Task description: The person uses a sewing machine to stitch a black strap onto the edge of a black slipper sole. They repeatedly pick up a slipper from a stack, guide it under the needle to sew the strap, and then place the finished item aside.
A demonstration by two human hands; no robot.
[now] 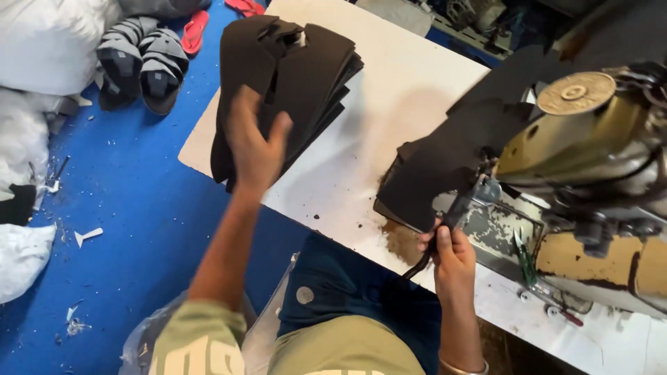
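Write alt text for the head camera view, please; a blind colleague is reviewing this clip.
Seen from above, a person's left hand rests on a stack of dark brown cut pieces on a white table, while the right hand pinches a dark strip beside a worn sewing machine. Sandals lie on the blue floor.

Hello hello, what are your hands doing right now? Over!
Left hand on stack of dark cut pieces. Right hand pinching dark strip by sewing machine. Dark piece under machine head. Nothing blocking.
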